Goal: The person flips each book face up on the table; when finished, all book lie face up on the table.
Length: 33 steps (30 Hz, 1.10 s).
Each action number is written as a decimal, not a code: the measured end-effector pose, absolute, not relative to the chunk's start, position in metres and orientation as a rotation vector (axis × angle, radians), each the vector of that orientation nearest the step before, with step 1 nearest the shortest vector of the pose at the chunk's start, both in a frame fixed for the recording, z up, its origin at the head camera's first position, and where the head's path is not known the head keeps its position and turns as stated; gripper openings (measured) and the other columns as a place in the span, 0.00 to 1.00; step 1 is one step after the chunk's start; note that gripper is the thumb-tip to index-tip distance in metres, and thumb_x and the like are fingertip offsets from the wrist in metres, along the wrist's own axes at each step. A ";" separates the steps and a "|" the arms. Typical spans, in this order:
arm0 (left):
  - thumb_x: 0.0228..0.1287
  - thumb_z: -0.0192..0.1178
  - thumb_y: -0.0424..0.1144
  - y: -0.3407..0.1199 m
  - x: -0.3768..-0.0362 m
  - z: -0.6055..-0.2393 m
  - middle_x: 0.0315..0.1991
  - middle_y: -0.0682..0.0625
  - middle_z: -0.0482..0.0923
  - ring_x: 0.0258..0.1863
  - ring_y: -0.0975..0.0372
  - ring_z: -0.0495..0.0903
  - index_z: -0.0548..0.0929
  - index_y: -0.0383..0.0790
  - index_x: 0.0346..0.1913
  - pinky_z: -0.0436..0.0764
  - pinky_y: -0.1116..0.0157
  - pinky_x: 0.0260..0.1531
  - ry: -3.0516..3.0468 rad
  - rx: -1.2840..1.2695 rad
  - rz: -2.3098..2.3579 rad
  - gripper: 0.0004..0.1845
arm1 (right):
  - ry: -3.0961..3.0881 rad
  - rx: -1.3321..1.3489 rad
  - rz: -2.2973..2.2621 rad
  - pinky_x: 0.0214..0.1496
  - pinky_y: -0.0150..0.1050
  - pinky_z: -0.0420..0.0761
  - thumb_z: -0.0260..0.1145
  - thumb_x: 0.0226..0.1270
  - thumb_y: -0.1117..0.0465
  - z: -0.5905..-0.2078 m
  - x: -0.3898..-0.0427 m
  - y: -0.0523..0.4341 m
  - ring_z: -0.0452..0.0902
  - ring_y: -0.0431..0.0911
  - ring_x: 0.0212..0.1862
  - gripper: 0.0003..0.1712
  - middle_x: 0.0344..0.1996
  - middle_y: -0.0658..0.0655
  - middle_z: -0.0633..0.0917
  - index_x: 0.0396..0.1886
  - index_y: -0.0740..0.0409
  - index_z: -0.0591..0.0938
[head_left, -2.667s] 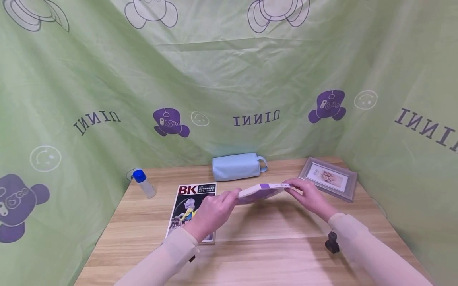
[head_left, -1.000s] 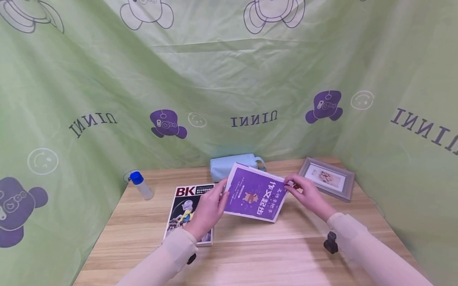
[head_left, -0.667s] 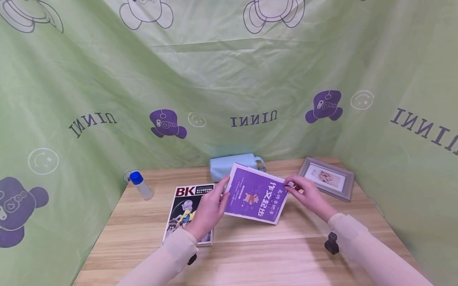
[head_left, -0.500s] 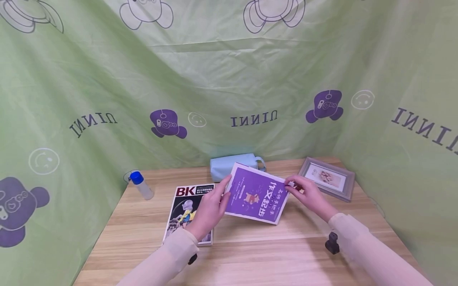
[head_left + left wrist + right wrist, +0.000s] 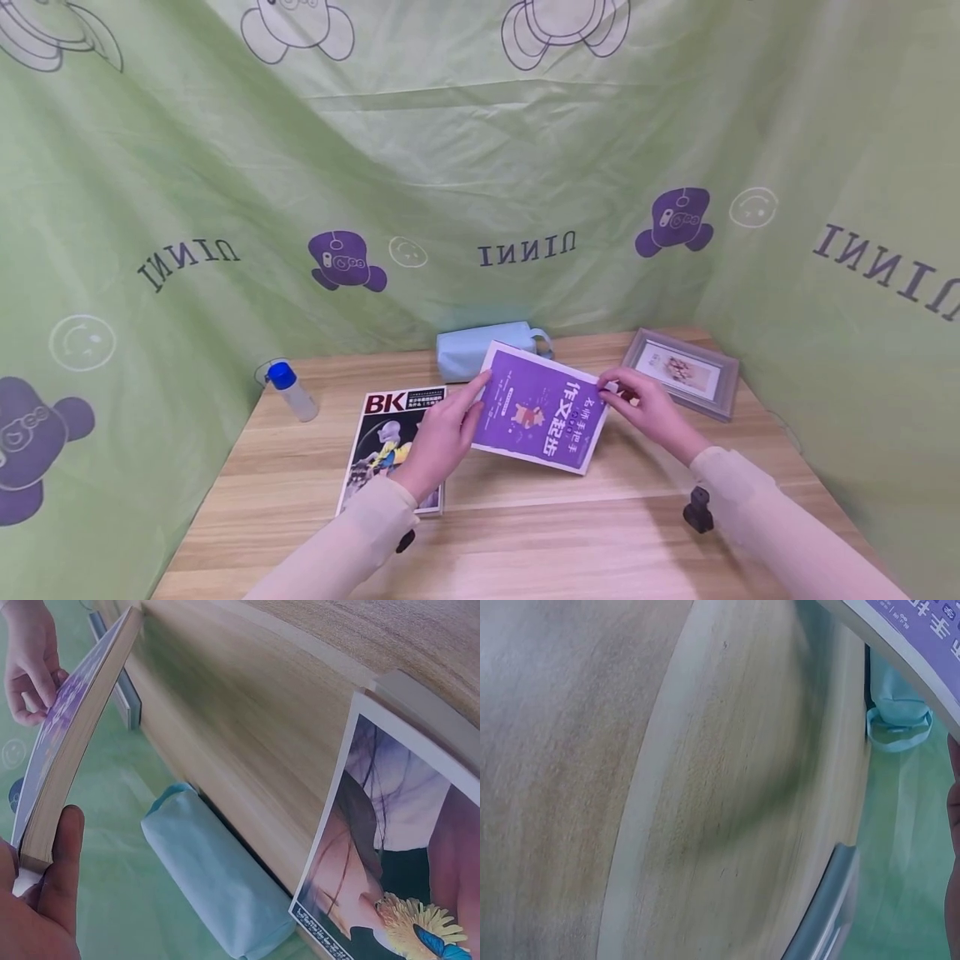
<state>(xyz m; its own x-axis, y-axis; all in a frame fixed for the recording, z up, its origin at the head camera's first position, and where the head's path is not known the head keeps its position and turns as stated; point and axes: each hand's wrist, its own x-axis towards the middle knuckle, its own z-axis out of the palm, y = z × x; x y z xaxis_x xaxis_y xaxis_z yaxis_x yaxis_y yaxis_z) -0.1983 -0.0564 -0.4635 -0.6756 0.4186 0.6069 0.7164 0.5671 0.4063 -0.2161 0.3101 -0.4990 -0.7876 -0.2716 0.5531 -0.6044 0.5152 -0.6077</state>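
Observation:
A purple book [image 5: 536,408] with white Chinese lettering is held above the wooden table [image 5: 525,533], tilted so that its cover faces me. My left hand [image 5: 467,408] grips its left edge, with the thumb [image 5: 60,862] against the page block [image 5: 75,742]. My right hand [image 5: 613,392] pinches its right edge, and in the left wrist view the right hand [image 5: 30,664] shows at the book's far end. The right wrist view catches only a corner of the book [image 5: 904,634].
A BK magazine [image 5: 390,437] lies flat under my left wrist. A light blue pouch [image 5: 480,350] sits behind the book, a grey picture frame [image 5: 682,371] at the back right, a blue-capped bottle [image 5: 288,392] at the back left. A small black object [image 5: 697,510] stands near my right sleeve.
The book was held flat and edge-on 2.7 s ago; it is now tipped up with its cover showing. Over the last second it has barely moved.

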 end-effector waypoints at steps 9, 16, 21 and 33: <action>0.75 0.62 0.31 -0.054 -0.201 -0.471 0.63 0.43 0.82 0.55 0.53 0.86 0.72 0.46 0.77 0.84 0.61 0.56 -2.403 -0.857 -0.891 0.30 | -2.415 0.736 1.149 0.32 0.41 0.84 0.79 0.57 0.72 -0.501 -0.212 0.313 0.78 0.45 0.32 0.20 0.45 0.52 0.87 0.50 0.57 0.87; 0.76 0.62 0.31 -0.052 -0.202 -0.473 0.62 0.42 0.83 0.53 0.52 0.87 0.72 0.44 0.77 0.84 0.59 0.55 -2.442 -0.835 -0.892 0.30 | -2.411 0.742 1.122 0.34 0.43 0.86 0.81 0.54 0.72 -0.502 -0.210 0.312 0.80 0.45 0.37 0.24 0.53 0.59 0.85 0.52 0.57 0.87; 0.78 0.60 0.32 -0.052 -0.204 -0.473 0.63 0.43 0.82 0.53 0.54 0.86 0.70 0.46 0.79 0.84 0.61 0.56 -2.529 -0.790 -0.922 0.30 | -2.433 0.731 1.113 0.36 0.41 0.85 0.81 0.54 0.70 -0.501 -0.208 0.312 0.79 0.46 0.40 0.25 0.55 0.59 0.84 0.54 0.57 0.88; 0.79 0.59 0.35 -0.046 -0.214 -0.476 0.60 0.44 0.84 0.40 0.59 0.87 0.72 0.45 0.77 0.87 0.60 0.47 -2.653 -0.759 -0.890 0.27 | -2.522 0.715 1.057 0.40 0.41 0.83 0.82 0.57 0.65 -0.501 -0.203 0.317 0.78 0.49 0.50 0.27 0.56 0.58 0.82 0.58 0.55 0.89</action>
